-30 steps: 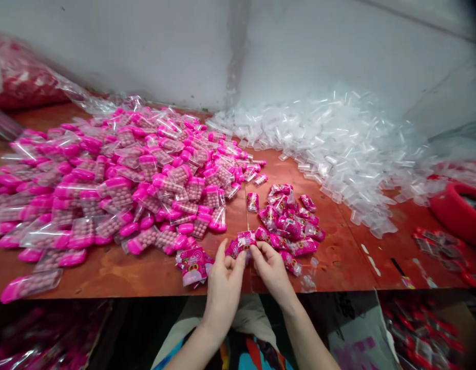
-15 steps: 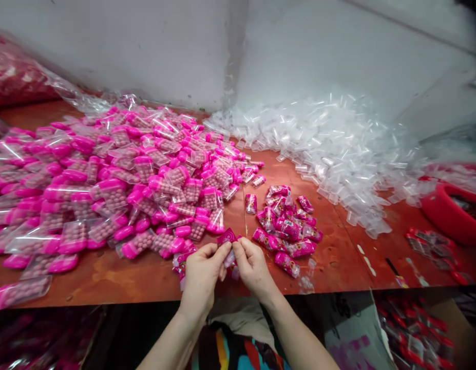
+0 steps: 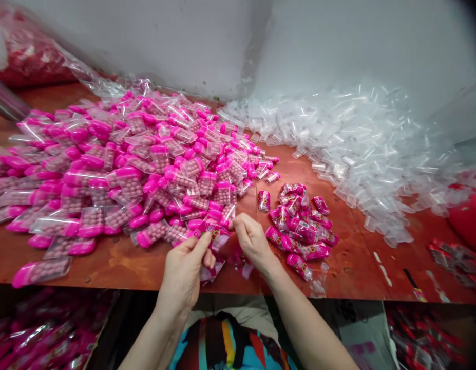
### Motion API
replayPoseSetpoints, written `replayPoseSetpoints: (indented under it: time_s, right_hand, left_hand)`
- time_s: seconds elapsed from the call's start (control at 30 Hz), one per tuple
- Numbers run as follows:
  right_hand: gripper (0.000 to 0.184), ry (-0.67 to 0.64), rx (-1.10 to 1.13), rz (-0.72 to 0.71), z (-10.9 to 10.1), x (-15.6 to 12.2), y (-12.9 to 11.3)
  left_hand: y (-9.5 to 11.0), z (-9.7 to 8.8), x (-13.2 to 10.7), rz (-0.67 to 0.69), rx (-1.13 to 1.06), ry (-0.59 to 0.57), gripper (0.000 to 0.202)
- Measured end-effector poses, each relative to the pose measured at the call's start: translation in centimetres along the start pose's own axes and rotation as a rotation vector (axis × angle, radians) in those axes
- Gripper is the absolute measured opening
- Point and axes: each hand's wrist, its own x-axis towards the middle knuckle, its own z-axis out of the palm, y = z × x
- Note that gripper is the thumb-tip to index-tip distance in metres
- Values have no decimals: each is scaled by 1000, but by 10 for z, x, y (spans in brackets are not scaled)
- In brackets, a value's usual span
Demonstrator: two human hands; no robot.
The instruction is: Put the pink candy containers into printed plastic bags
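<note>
My left hand (image 3: 187, 270) pinches a pink printed plastic sleeve (image 3: 210, 226) between thumb and fingers, above the table's front part. Just to its right, my right hand (image 3: 253, 244) is closed with thumb and forefinger together; whether anything thin is between them is hard to see. More loose pink sleeves (image 3: 243, 266) lie on the table below and between my hands. Close by on the right sits a small heap of containers in pink printed wraps (image 3: 305, 228). Left of my hands spreads a large pile of clear containers with pink caps and pink balls inside (image 3: 130, 182).
Clear empty plastic containers (image 3: 353, 149) are heaped against the wall on the right. A red bowl (image 3: 471, 218) and red-capped pieces (image 3: 453, 262) are at the right edge. A bag of red pieces (image 3: 33, 56) lies back left. Boxes of filled packs (image 3: 49, 329) stand below the table edge.
My hands have moved apart, the left one going left with the sleeve, the right one lifting slightly. The view has shifted a little to the left.
</note>
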Motion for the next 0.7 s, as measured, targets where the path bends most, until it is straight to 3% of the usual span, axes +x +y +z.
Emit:
replayPoseSetpoints:
  time_s: [0.07,0.2,0.37,0.53,0.6,0.7]
  right_hand:
    - [25,4,-222,-105,-3,13,7]
    - [38,-184,-649,-217,-2,26,16]
    - [32,-170,-785,-207,-1,21,24]
    - [23,-85,-566,-120,-9,1,23]
    - [20,-9,-327,7,-12,-10,17]
    - [18,4,236,312,-14,-29,7]
  left_hand:
    - [4,-5,5,39,-59,83,34]
    - [11,-7,10,9,-164,124,38]
    - [8,-2,6,-101,-210,81,36]
    - [4,1,1,-154,-237,55,38]
    - [3,2,-1,-144,-240,53,37]
    - [0,6,-4,-141,-239,22,37]
